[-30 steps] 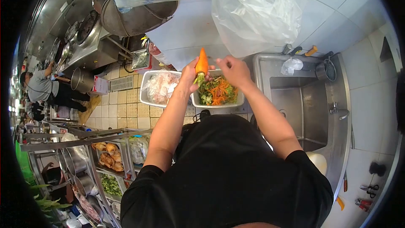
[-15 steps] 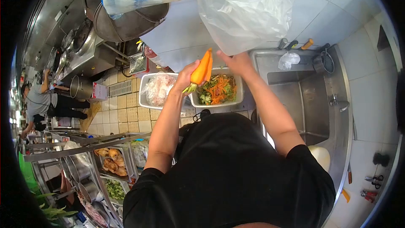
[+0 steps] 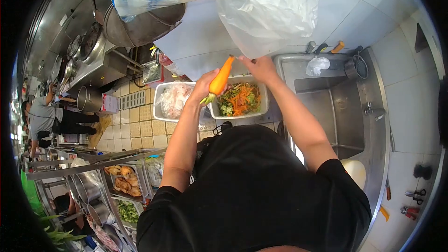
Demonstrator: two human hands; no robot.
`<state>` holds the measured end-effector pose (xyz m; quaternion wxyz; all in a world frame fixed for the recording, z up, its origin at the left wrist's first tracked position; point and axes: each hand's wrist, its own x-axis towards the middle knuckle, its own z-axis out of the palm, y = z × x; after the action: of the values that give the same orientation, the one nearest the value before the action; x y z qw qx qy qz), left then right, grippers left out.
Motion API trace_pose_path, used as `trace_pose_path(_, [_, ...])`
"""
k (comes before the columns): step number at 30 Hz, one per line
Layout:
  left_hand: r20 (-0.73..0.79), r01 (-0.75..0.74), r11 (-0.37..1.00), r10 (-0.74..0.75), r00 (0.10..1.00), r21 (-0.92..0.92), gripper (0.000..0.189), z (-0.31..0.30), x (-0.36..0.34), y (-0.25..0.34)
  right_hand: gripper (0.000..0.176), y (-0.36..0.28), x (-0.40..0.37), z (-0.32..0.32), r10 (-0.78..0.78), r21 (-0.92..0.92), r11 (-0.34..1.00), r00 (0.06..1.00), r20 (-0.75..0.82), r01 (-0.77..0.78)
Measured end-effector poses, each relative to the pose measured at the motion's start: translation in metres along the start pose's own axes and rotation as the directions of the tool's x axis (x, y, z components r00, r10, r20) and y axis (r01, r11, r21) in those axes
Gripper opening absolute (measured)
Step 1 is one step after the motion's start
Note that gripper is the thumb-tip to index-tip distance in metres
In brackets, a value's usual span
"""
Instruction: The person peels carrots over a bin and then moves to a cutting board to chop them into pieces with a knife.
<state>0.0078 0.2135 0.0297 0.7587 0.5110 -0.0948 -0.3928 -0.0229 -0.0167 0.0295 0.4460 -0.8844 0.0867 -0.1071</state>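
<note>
Over the white rectangular tub [image 3: 267,97] of shredded carrot and greens: long orange carrot [image 3: 220,79], tilted, tip up and to the right, green stub down. Gripped round the thick lower half by left hand [image 3: 204,87], fingers closed. Right hand [image 3: 262,68] at the tip, fingers curled; contents, if any, not discernible. Steel sink [image 3: 354,112] to the right, second white tub [image 3: 157,105] of pale wrapped food to the left. Judged stiff, light, slippery where wet; firmest hold at thick stub end.
</note>
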Motion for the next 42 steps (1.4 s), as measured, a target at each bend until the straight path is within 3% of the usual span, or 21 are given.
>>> trace_pose_path(3, [0.037, 0.009, 1.0, -0.009, 0.999, 0.012, 0.042, -0.001, -0.005, 0.002, 0.044, 0.008, 0.002, -0.001, -0.014, 0.005, 1.0, 0.998, -0.058, 0.014])
trace_pose_path(5, [-0.034, -0.005, 0.997, 0.008, 0.999, 0.07, 0.045, 0.002, -0.005, 0.002, 0.044, -0.004, -0.008, -0.004, -0.005, 0.029, 1.0, 0.998, -0.07, 0.007])
trace_pose_path(7, [-0.083, 0.008, 0.996, -0.001, 0.997, 0.093, 0.046, 0.004, -0.001, 0.0, 0.044, -0.04, -0.025, -0.011, 0.116, -0.055, 0.993, 0.981, 0.155, -0.109])
trace_pose_path(8, [-0.13, 0.026, 0.993, -0.011, 0.991, 0.117, 0.049, 0.004, -0.001, -0.001, 0.044, -0.039, -0.026, -0.01, 0.117, -0.054, 0.993, 0.98, 0.159, -0.11])
trace_pose_path(11, [-0.092, -0.003, 0.981, 0.021, 0.996, 0.193, 0.052, -0.005, -0.002, -0.002, 0.043, -0.026, -0.019, -0.004, 0.105, -0.116, 0.989, 0.989, 0.101, -0.093])
trace_pose_path(13, [-0.055, -0.01, 0.982, 0.021, 0.998, 0.189, 0.052, -0.006, -0.01, 0.0, 0.043, -0.004, -0.007, -0.003, 0.049, -0.14, 0.988, 0.994, -0.095, -0.062])
trace_pose_path(15, [-0.017, -0.021, 0.983, 0.025, 1.0, 0.185, 0.052, -0.004, -0.014, 0.004, 0.042, 0.001, -0.008, -0.005, 0.04, -0.102, 0.993, 0.993, -0.114, -0.052])
trace_pose_path(18, [-0.059, 0.007, 0.994, 0.0, 0.998, 0.108, 0.055, 0.004, -0.014, 0.002, 0.041, -0.014, -0.021, -0.004, 0.046, -0.062, 0.997, 0.996, -0.078, -0.051])
trace_pose_path(20, [-0.144, 0.072, 0.99, -0.09, 0.985, -0.124, 0.05, 0.005, -0.004, -0.005, 0.04, -0.034, -0.034, -0.004, 0.056, -0.061, 0.996, 0.998, -0.033, -0.058])
trace_pose_path(23, [-0.125, 0.093, 0.966, -0.127, 0.984, -0.243, 0.043, -0.011, 0.014, -0.026, 0.041, -0.054, -0.053, 0.005, 0.05, 0.0, 0.999, 0.992, 0.117, -0.05])
trace_pose_path(24, [-0.124, 0.092, 0.966, -0.125, 0.984, -0.242, 0.043, -0.006, 0.016, -0.026, 0.041, -0.058, -0.058, 0.009, 0.002, 0.027, 1.0, 0.991, 0.134, -0.005])
trace_pose_path(26, [-0.277, 0.042, 0.953, -0.129, 0.952, -0.301, 0.038, 0.005, 0.019, -0.028, 0.041, -0.058, -0.062, 0.011, -0.042, 0.055, 0.998, 0.988, 0.146, 0.035])
trace_pose_path(27, [-0.311, 0.041, 0.97, -0.117, 0.943, -0.24, 0.037, 0.006, 0.021, -0.028, 0.04, -0.057, -0.062, 0.011, -0.1, -0.017, 0.995, 0.986, 0.135, 0.103])
trace_pose_path(29, [-0.28, 0.032, 0.963, -0.109, 0.954, -0.267, 0.038, 0.009, 0.021, -0.031, 0.039, -0.057, -0.061, 0.01, -0.157, -0.089, 0.982, 0.98, 0.126, 0.169])
trace_pose_path(31, [-0.246, 0.026, 0.956, -0.101, 0.964, -0.292, 0.038, 0.012, 0.02, -0.025, 0.039, -0.053, -0.055, 0.003, -0.087, -0.028, 0.995, 0.971, 0.223, 0.095])
trace_pose_path(32, [-0.146, 0.058, 0.96, -0.101, 0.984, -0.273, 0.04, 0.006, 0.019, -0.023, 0.039, -0.052, -0.05, -0.001, -0.084, -0.028, 0.995, 0.972, 0.218, 0.092])
trace_pose_path(34, [-0.034, 0.095, 0.965, -0.106, 0.994, -0.244, 0.042, 0.005, 0.014, -0.014, 0.041, -0.05, -0.036, -0.01, 0.106, -0.082, 0.993, 0.957, 0.271, -0.087])
trace_pose_path(36, [-0.049, 0.069, 0.995, -0.072, 0.996, -0.073, 0.041, 0.009, 0.0, -0.004, 0.049, -0.015, -0.014, -0.003, 0.08, -0.009, 0.997, 0.979, 0.189, -0.08])
trace_pose_path(38, [-0.009, 0.051, 0.998, -0.051, 0.999, -0.039, 0.044, 0.004, 0.0, -0.003, 0.048, 0.011, 0.003, -0.002, 0.05, -0.056, 0.997, 0.999, -0.01, -0.05])
trace_pose_path(40, [-0.098, 0.022, 0.997, -0.014, 0.995, 0.078, 0.044, 0.009, 0.0, -0.001, 0.047, 0.019, 0.005, -0.003, 0.049, -0.064, 0.997, 0.997, -0.06, -0.052])
trace_pose_path(42, [-0.165, 0.003, 0.999, 0.006, 0.986, 0.052, 0.042, 0.012, 0.005, 0.0, 0.046, 0.016, 0.007, -0.003, 0.036, -0.08, 0.996, 0.994, -0.1, -0.044])
